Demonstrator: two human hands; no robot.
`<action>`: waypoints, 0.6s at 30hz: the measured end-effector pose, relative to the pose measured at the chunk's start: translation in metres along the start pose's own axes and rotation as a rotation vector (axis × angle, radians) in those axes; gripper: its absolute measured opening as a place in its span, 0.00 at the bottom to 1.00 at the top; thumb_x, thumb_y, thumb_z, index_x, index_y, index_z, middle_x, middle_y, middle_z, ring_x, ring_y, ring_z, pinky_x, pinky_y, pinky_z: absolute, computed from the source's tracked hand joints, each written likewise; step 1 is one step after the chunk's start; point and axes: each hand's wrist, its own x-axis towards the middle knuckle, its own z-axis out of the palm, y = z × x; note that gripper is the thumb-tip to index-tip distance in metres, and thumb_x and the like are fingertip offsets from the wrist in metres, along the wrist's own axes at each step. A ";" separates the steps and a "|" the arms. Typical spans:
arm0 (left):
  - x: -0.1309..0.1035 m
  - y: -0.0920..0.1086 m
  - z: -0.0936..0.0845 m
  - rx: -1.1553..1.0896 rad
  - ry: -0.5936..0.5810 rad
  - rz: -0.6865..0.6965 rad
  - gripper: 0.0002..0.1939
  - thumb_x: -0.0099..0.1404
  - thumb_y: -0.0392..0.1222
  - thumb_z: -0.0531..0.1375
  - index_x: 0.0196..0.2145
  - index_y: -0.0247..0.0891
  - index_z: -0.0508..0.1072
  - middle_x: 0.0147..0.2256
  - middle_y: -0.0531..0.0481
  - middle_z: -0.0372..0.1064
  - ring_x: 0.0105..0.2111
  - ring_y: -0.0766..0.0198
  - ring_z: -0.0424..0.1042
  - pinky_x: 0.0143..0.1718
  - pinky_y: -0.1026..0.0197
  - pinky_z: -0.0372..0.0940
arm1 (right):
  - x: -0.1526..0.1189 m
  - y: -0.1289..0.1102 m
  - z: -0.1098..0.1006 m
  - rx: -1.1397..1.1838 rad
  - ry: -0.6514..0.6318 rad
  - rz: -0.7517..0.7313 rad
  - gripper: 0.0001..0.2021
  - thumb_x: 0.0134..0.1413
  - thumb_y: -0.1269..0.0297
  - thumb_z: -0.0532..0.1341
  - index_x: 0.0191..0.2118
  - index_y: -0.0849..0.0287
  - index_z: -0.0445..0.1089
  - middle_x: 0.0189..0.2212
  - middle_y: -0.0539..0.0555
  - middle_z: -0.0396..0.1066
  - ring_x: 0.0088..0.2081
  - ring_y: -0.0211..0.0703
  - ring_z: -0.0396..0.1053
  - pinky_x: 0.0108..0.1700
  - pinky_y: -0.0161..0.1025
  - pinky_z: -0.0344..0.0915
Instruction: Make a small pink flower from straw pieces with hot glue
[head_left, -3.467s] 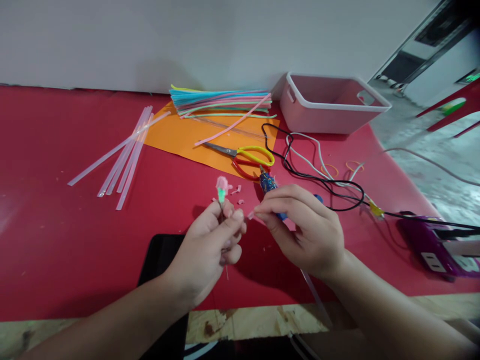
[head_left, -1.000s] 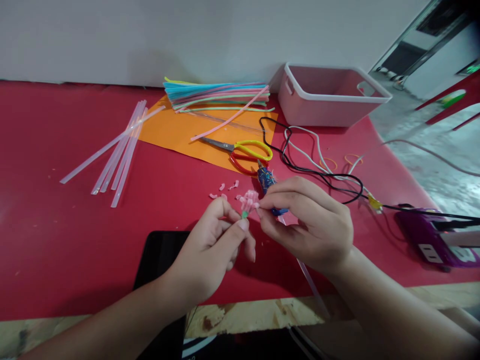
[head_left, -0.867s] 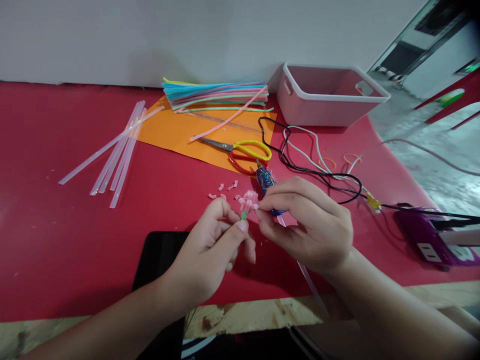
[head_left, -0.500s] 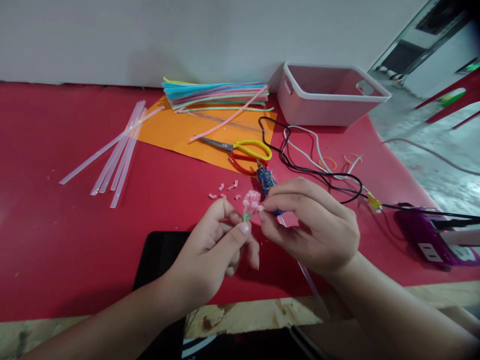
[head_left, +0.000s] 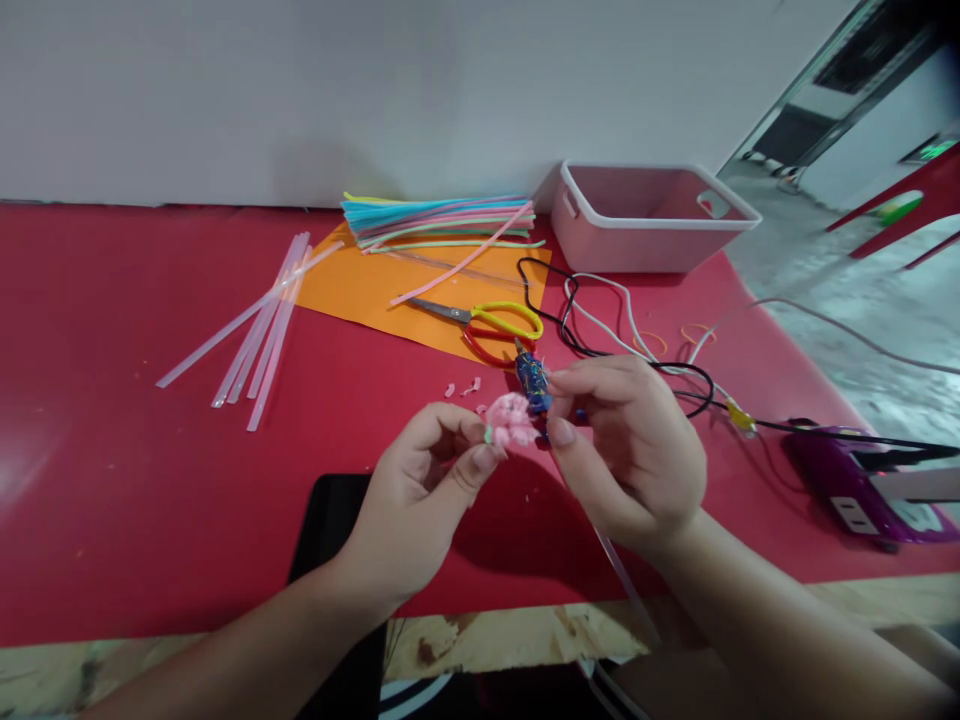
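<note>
A small fuzzy pink piece with a green base (head_left: 512,421) is pinched at its green end between the thumb and fingers of my left hand (head_left: 427,490). My right hand (head_left: 630,450) is just to the right of it, thumb and forefinger apart, with nothing visible between them. Beyond the right fingertips lies a blue glue gun (head_left: 532,380), its nozzle pointing away; the hand hides part of it. Several small pink scraps (head_left: 472,386) lie on the red table behind the pink piece. Scissors with yellow and red handles (head_left: 504,318) rest just past the glue gun.
Orange sheet (head_left: 337,290) under colored pipe cleaners (head_left: 442,215); clear glue sticks (head_left: 262,340) at left. Pink basket (head_left: 630,243) at back right, tangled cables (head_left: 592,345) before it, purple power strip (head_left: 847,480) at right, black tablet-like object (head_left: 322,530) by my left forearm.
The pink piece has been tilted, its top now toward the right. My right thumb and forefinger have come off it and spread apart. The whole view has shifted slightly.
</note>
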 end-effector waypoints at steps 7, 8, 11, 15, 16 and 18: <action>0.001 -0.001 -0.001 0.009 0.025 0.061 0.09 0.61 0.44 0.66 0.30 0.39 0.70 0.27 0.56 0.64 0.27 0.72 0.61 0.31 0.70 0.59 | 0.008 -0.008 0.001 -0.087 -0.053 -0.041 0.07 0.53 0.77 0.61 0.37 0.62 0.72 0.31 0.54 0.72 0.33 0.38 0.70 0.36 0.38 0.70; 0.000 -0.002 -0.002 -0.003 0.026 0.077 0.09 0.61 0.44 0.66 0.30 0.39 0.70 0.28 0.56 0.64 0.27 0.72 0.61 0.32 0.70 0.59 | 0.009 -0.010 0.001 -0.093 -0.059 -0.051 0.07 0.53 0.77 0.61 0.37 0.62 0.73 0.31 0.54 0.73 0.34 0.38 0.71 0.36 0.37 0.70; -0.001 -0.003 -0.003 -0.036 0.005 0.167 0.07 0.62 0.44 0.65 0.31 0.41 0.72 0.30 0.54 0.66 0.28 0.71 0.63 0.34 0.68 0.61 | 0.010 -0.012 0.000 -0.102 -0.057 -0.073 0.07 0.53 0.78 0.61 0.37 0.63 0.74 0.31 0.55 0.74 0.33 0.37 0.72 0.35 0.34 0.71; -0.004 -0.002 -0.004 -0.019 -0.072 0.327 0.06 0.62 0.44 0.65 0.29 0.42 0.73 0.30 0.52 0.66 0.31 0.68 0.65 0.35 0.66 0.63 | 0.011 -0.012 -0.001 -0.098 -0.056 -0.101 0.08 0.53 0.77 0.61 0.38 0.62 0.74 0.31 0.55 0.74 0.33 0.38 0.73 0.35 0.35 0.71; -0.004 -0.002 -0.004 -0.013 -0.085 0.351 0.06 0.61 0.44 0.65 0.30 0.42 0.73 0.30 0.52 0.66 0.31 0.67 0.66 0.34 0.66 0.63 | 0.011 -0.012 -0.001 -0.094 -0.061 -0.106 0.08 0.53 0.77 0.61 0.39 0.62 0.74 0.32 0.55 0.74 0.33 0.38 0.73 0.35 0.36 0.71; -0.004 -0.002 -0.004 -0.010 -0.098 0.372 0.07 0.60 0.45 0.66 0.30 0.42 0.73 0.31 0.52 0.66 0.31 0.67 0.66 0.33 0.67 0.63 | 0.010 -0.011 -0.002 -0.086 -0.069 -0.108 0.09 0.53 0.78 0.61 0.39 0.62 0.73 0.32 0.55 0.74 0.33 0.38 0.73 0.35 0.36 0.71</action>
